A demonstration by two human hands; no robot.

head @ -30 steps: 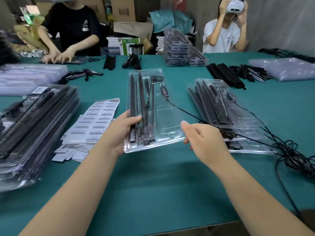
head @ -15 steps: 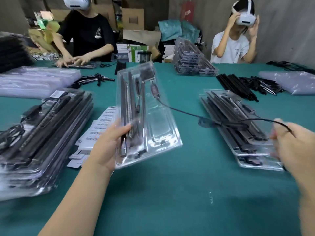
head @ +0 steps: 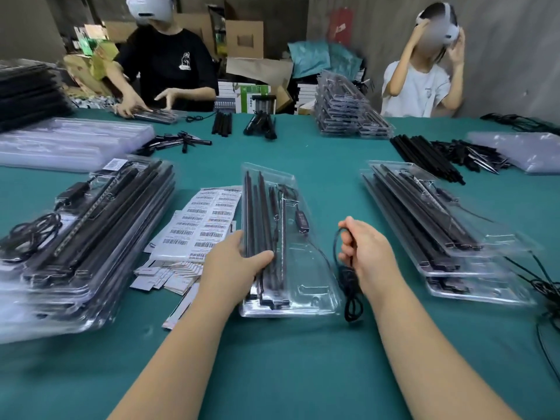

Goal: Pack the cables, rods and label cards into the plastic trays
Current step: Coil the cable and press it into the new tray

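A clear plastic tray lies on the green table in front of me, with several black rods in its left channels. My left hand grips the tray's left side, thumb across the rods. A thin black cable runs from an inline controller in the tray out over its right edge. My right hand holds that cable in loops just right of the tray, and a loop hangs below the hand. Sheets of barcode label cards lie left of the tray.
A stack of filled trays sits at my left and another stack of filled trays at my right, with cables trailing off it. Loose black rods, empty trays and two other people are at the far side.
The tilted tray has come back down flat on the table. My right hand moved in from the far right to beside the tray, gathering the stretched cable into loops.
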